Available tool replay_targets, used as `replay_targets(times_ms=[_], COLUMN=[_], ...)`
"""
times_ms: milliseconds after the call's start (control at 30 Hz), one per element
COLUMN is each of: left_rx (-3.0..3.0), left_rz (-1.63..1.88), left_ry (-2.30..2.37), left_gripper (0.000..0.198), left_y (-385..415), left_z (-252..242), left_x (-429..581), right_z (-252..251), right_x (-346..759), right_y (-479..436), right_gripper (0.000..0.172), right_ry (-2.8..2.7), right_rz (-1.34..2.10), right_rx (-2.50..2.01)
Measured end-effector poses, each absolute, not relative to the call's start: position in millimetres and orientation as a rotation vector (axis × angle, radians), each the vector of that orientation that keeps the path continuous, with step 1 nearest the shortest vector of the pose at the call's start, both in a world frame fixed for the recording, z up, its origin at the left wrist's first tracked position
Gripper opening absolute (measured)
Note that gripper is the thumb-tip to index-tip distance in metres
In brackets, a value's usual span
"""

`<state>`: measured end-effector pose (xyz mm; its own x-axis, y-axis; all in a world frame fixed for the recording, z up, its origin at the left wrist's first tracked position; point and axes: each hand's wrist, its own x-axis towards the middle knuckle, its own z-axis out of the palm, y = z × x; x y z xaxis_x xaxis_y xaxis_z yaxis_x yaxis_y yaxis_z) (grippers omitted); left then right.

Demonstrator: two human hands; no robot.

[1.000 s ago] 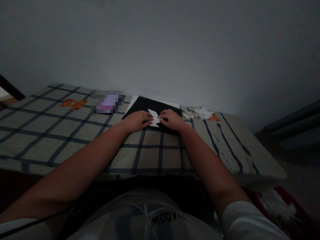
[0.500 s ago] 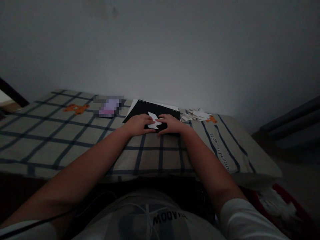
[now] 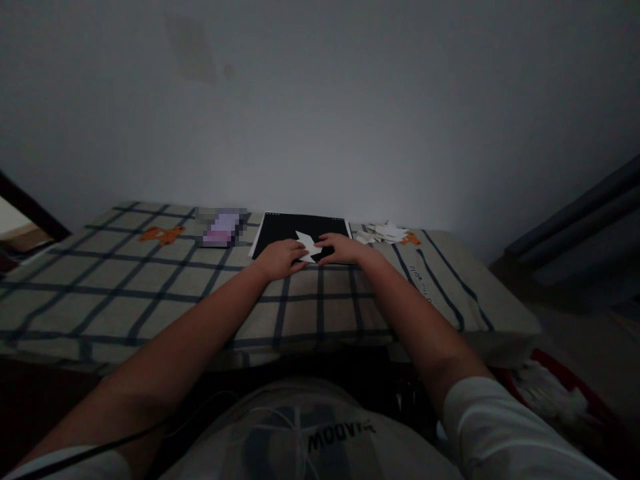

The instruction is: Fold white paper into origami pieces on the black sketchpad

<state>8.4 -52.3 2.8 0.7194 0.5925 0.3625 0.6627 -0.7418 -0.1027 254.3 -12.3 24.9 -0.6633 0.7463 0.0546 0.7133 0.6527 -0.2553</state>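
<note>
A small white piece of folded paper [image 3: 307,244], pointed at its corners, lies over a black sheet [image 3: 283,228] with a row of small holes along its far edge. My left hand [image 3: 283,259] has its fingertips and thumb at the paper's left side and lower point. From the right, my right hand [image 3: 341,249] reaches in with finger and thumb at the paper's right point. Both hands rest low over the black sheet's near edge. Fingers partly cover the paper's side corners, and the dim light blurs the finer folds.
A checked cloth [image 3: 200,300] covers the table. On the left lies a phone-like purple item [image 3: 221,229], pixelated. Several white paper pieces [image 3: 385,232] are heaped right of the black sheet. The wall [image 3: 320,133] stands behind, and a red container [image 3: 555,393] sits low at right.
The view has shifted slightly. The black sheet lies squarer to the wall than before. My fingers have drawn back a little, and more of the folded paper shows.
</note>
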Motion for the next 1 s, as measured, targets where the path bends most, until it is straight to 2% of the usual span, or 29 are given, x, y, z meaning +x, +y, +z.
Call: replay_targets(times_ms=[333, 533, 633, 733, 800, 900, 1000], left_rx=[-2.79, -2.787, -2.756, -2.587, -2.473, -2.496, -2.424], left_rz=[-0.524, -0.785, -1.034, -1.449, -1.729, -2.075, -2.288], left_ry=[-1.046, -1.191, -1.152, -1.194, -1.44, -2.033, -2.258], left_gripper=[0.037, 0.038, 0.036, 0.031, 0.032, 0.053, 0.04], left_y=[-51, -61, -73, -87, -94, -97, -97], left_z=[0, 8, 18, 30, 36, 41, 43], left_x=[7, 12, 22, 37, 48, 63, 75], right_z=[13, 16, 23, 30, 34, 36, 36], right_x=[246, 246, 250, 255, 259, 263, 267], right_y=[-39, -61, -72, -83, -91, -100, -106], right_gripper=[0.041, 0.024, 0.027, 0.033, 0.036, 0.036, 0.036], right_ry=[-2.585, -2.445, -2.298, -2.174, -2.137, -2.133, -2.137], right_rz=[0.14, -0.008, -0.143, -0.298, -0.393, -0.477, -0.502], right_rx=[-1.123, -1.151, -1.182, -1.225, -1.239, -1.254, -1.289])
